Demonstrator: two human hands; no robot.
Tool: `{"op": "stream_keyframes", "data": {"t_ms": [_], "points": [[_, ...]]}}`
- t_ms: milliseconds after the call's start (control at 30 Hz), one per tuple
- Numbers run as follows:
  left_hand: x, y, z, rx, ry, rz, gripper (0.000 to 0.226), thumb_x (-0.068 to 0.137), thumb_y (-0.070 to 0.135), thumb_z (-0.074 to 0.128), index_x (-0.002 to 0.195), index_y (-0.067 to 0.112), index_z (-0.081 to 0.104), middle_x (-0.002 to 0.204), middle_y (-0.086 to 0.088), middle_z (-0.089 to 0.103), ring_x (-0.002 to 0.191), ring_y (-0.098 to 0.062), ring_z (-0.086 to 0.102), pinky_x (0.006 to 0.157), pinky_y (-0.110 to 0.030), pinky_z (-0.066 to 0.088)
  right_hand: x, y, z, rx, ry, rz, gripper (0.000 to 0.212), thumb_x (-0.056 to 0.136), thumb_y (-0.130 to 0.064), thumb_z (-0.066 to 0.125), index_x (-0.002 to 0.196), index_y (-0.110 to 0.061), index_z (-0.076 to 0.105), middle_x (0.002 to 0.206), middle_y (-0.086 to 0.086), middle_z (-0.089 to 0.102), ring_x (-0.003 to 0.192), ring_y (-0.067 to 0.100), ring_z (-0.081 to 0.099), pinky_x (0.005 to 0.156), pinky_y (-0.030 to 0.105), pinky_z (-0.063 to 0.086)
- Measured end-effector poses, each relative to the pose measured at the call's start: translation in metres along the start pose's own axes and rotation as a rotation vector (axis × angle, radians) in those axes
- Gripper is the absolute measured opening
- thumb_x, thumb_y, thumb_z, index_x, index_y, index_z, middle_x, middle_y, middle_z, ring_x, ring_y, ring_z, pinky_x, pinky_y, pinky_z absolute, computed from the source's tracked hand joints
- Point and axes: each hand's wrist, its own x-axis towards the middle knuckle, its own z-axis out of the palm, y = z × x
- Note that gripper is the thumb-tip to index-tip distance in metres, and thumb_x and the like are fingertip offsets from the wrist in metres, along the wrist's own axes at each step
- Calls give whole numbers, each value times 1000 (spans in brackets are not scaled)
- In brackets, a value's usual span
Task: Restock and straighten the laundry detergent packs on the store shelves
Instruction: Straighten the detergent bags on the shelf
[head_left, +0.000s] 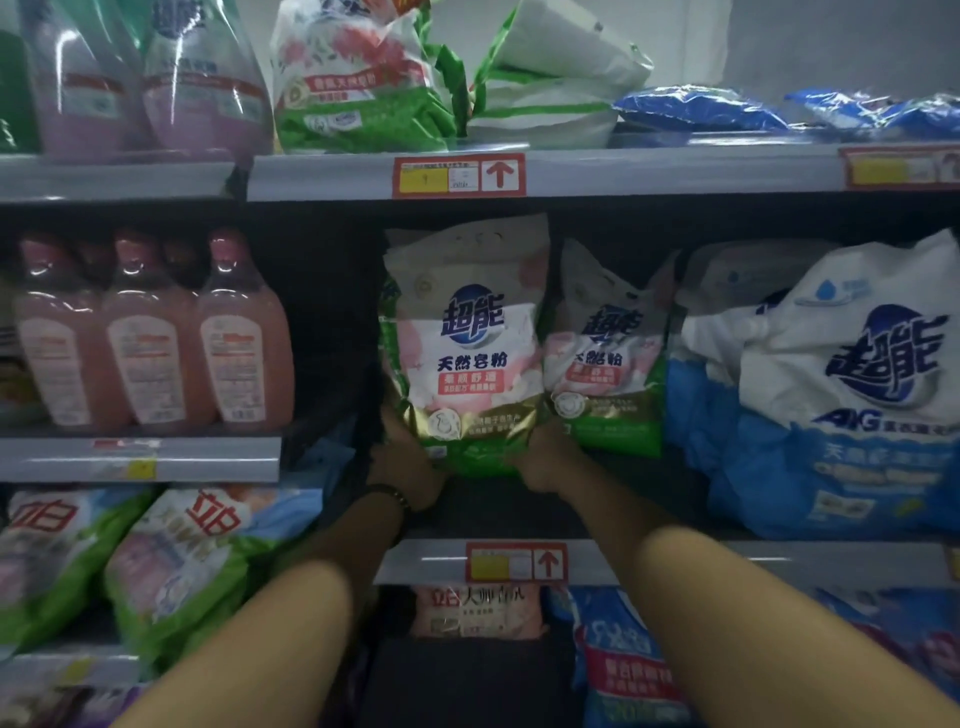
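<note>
on the middle shelf (857, 558), near its front edge, a green and pink detergent pack (467, 353) stands upright with its label facing out. both hands clamp it low down: the left hand (410, 462) wraps the lower left corner and the right hand (540, 460) the lower right. gripping low and from both sides likely keeps the soft bag upright and square beside the matching second pack (608, 364), which leans just to its right, set a little back. the fingertips are hidden behind the bag, so whether its base rests on the shelf or hangs lifted cannot be told. the gap left of the pack is too dark to read, and the large blue and white bag (857, 395) is cut off at the right edge.
</note>
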Motion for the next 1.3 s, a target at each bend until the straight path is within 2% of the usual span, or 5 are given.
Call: {"op": "stream_keyframes", "data": {"t_ms": [100, 367, 700, 867, 1300], "points": [[-24, 1, -10, 135, -43, 12, 121, 92, 25, 73, 160, 9, -26, 145, -28, 56, 125, -43, 62, 106, -48, 50, -34, -2, 1, -75, 17, 7, 72, 87, -31, 70, 149, -5, 45, 115, 12, 69, 98, 29, 68, 88, 44, 62], [-145, 13, -52, 201, 104, 318, 26, 93, 31, 66, 115, 18, 63, 113, -8, 71, 103, -31, 68, 82, -37, 54, -176, -18, -10, -51, 169, -231, 30, 103, -32, 63, 128, -16, 59, 114, 5, 68, 100, 27, 67, 84, 41, 60], [-325, -75, -52, -49, -19, 100, 14, 91, 28, 77, 87, 32, 64, 83, 15, 71, 79, 6, 63, 65, -7, 42, -339, 36, 63, 314, 74, -136, 15, 97, -30, 70, 112, -31, 69, 105, -14, 72, 96, 4, 67, 76, 20, 51], [-379, -123, -47, -96, -117, 14, 12, 92, 24, 77, 96, 32, 70, 94, 17, 75, 92, 7, 68, 82, -18, 54, -389, 64, 124, 435, 7, 0, 13, 97, -31, 73, 110, -33, 69, 104, -13, 72, 101, 3, 67, 96, 34, 58], [-421, -153, -45, -93, -12, -137, 8, 93, 33, 76, 99, 35, 71, 93, 16, 75, 88, 1, 70, 81, -30, 61, -418, 70, 146, 406, -174, -34, 11, 98, -35, 70, 109, -36, 67, 103, -14, 72, 95, -1, 66, 71, 15, 47]]}}
